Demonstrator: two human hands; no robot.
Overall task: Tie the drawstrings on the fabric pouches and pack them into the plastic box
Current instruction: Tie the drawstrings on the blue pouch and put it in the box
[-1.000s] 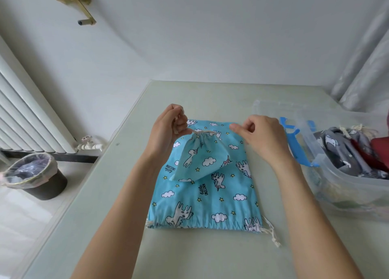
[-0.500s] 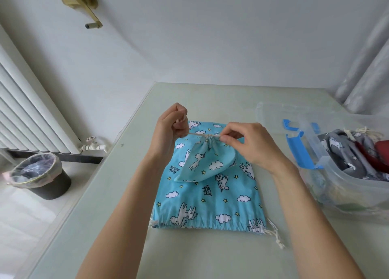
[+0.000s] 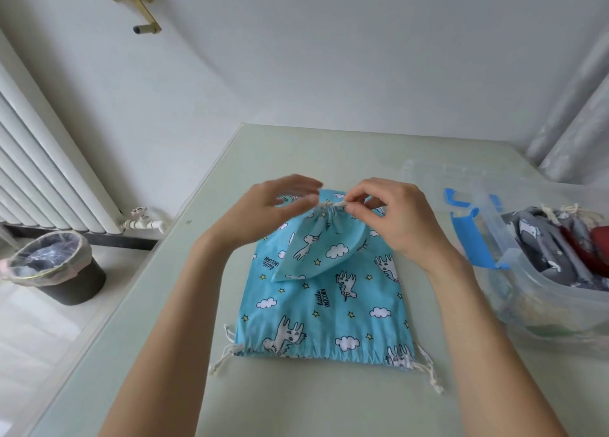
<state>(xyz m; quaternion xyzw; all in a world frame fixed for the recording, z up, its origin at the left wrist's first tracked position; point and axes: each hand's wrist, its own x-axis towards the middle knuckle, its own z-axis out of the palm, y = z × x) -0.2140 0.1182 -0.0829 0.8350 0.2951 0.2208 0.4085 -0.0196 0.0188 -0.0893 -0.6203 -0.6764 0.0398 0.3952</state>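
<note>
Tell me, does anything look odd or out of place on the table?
Nothing stands out. The small blue pouch lies on the large blue pouch, and the plastic box stands open with grey and red pouches inside.

Two bare forearms, no sleeves in view up to the near edge. Left hand (image 3: 263, 212) and right hand (image 3: 395, 216) without rings, watch or bracelet. Short, unpainted nails on the right fingers (image 3: 354, 208); left fingertips blurred.
</note>
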